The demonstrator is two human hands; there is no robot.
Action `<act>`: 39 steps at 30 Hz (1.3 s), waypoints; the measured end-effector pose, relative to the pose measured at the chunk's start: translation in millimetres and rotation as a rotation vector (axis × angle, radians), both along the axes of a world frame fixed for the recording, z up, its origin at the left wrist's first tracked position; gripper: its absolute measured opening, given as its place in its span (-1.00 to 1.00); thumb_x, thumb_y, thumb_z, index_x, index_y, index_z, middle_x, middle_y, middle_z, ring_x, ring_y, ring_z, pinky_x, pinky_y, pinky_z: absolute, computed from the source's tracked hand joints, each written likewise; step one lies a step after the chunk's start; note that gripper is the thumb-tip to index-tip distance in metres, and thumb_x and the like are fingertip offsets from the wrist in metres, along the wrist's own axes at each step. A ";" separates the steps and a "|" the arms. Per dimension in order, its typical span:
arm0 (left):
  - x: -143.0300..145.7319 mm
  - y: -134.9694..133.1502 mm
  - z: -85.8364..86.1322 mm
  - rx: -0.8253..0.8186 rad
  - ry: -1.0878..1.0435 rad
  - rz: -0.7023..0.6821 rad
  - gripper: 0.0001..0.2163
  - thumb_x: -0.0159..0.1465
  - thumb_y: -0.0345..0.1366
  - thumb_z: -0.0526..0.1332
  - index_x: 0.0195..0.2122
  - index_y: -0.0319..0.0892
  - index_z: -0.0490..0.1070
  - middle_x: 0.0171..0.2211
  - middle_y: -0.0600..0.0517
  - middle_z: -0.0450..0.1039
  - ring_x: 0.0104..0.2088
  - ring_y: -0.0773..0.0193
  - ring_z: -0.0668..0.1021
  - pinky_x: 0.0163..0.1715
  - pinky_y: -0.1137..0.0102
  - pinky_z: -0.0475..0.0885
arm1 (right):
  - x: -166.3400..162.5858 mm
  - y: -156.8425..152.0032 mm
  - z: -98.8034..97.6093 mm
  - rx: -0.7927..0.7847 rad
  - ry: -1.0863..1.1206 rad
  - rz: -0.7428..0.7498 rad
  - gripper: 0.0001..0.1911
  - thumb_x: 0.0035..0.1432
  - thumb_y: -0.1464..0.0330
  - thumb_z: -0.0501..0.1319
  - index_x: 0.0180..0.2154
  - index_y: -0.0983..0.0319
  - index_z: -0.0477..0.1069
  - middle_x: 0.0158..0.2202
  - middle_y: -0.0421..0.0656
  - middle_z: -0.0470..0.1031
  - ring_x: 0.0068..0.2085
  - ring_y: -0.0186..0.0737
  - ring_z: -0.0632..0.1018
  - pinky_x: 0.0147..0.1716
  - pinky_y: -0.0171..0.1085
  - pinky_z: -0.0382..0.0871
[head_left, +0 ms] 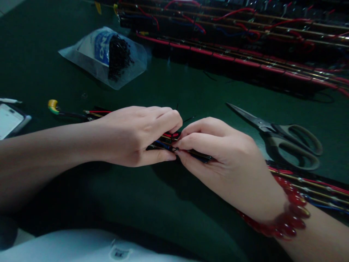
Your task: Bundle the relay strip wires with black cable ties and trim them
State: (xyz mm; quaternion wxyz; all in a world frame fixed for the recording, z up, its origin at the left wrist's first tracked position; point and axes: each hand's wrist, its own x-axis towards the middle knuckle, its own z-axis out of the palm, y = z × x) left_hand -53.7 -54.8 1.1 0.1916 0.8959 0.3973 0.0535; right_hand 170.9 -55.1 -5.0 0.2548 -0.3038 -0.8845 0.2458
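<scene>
A long black strip with brass rods and red and blue wires point(321, 189) lies across the green table under both hands. My left hand point(136, 134) lies over it, thumb along the near edge and fingers curled over the far side, gripping the strip. Beside it, my right hand point(220, 153) pinches a thin black cable tie point(175, 140) that loops around the strip. Loose black ends stick up between the hands. A yellow-and-green sleeved cable end point(53, 106) extends from the strip's left end. Red beads circle my right wrist.
Scissors point(264, 125) with grey handles lie right of my right hand. A clear plastic bag point(131, 74) of black cable ties rests at the back left. More wired strips point(231, 54) fill the far right. A phone point(11, 120) is at the left edge.
</scene>
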 end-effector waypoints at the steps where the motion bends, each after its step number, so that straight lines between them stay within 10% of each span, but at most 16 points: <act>1: 0.0 0.0 -0.1 0.001 0.000 0.000 -0.79 0.35 -0.17 0.26 -0.14 -0.11 0.26 -0.23 0.02 0.43 -0.28 0.19 0.50 -0.37 0.31 0.26 | 0.0 0.0 -0.1 0.001 -0.001 -0.001 -0.78 0.30 0.52 0.21 -0.37 0.24 0.58 -0.22 -0.09 0.63 -0.21 -0.18 0.60 -0.26 -0.22 0.48; 39: -5.4 6.3 -3.3 0.008 0.014 -0.086 -0.83 0.42 -0.16 0.19 -0.16 -0.10 0.23 -0.22 0.00 0.40 -0.29 0.20 0.47 -0.38 0.31 0.25 | -1.4 2.3 6.2 -0.140 0.011 -0.016 -0.90 0.22 0.49 0.28 -0.34 0.21 0.54 -0.22 -0.11 0.63 -0.14 -0.16 0.61 -0.16 -0.22 0.52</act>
